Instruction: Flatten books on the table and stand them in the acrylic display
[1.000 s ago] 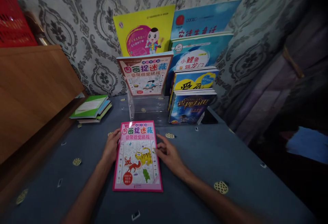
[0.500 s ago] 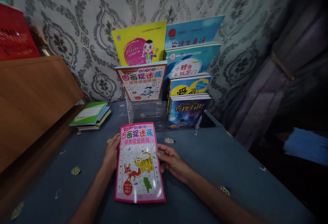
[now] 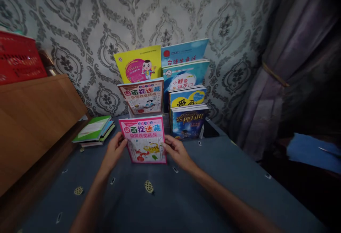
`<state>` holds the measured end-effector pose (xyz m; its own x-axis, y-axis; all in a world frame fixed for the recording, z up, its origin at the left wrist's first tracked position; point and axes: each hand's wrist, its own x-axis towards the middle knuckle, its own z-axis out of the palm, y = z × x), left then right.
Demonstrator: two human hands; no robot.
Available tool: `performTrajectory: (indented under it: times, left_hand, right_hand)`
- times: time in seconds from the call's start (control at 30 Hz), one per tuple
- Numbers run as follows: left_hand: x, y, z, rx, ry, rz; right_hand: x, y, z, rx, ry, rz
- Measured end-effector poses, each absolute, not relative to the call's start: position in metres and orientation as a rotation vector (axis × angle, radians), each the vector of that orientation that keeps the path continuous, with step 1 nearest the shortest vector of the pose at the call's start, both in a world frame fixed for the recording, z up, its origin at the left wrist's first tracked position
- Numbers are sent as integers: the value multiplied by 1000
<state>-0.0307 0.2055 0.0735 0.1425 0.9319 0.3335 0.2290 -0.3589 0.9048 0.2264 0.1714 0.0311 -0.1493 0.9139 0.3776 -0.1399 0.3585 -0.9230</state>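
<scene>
A pink-bordered picture book with a tiger and a fox on its cover stands nearly upright between my hands. My left hand grips its left edge, thumb in front. On the right edge, my right hand pinches the cover side with the thumb, fingers behind. Just behind it a brown-bordered book of the same series leans in a clear stand, mostly hidden by the pink book. A yellow book rises at the back. To the right stand a dark blue book and several other books in tiers.
A small pile of books lies at left, near a wooden cabinet with a red box on top. The table has a dark blue cloth. A curtain hangs at right, with blue fabric beyond the table edge.
Both hands have moved the pink book away from me, toward the stand, and tipped it from leaning back to more upright. The camera view has shifted upward and to the right.
</scene>
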Motion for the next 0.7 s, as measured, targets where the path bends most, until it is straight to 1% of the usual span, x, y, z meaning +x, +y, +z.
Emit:
performTrajectory:
  times: [0.17, 0.27, 0.43, 0.7]
  left_hand:
    - [-23, 208, 99, 1980, 1233, 1391]
    - [-17, 205, 112, 2053, 1266, 1481]
    - [-9, 203, 137, 2085, 1316, 1614]
    - [5, 223, 179, 2140, 1094, 1917]
  right_hand:
    - [223, 184, 49, -799, -1519, 676]
    - [226, 186, 61, -839, -1582, 491]
    - [233, 190, 91, -820, -1616, 332]
    - [242, 220, 153, -671, -1586, 36]
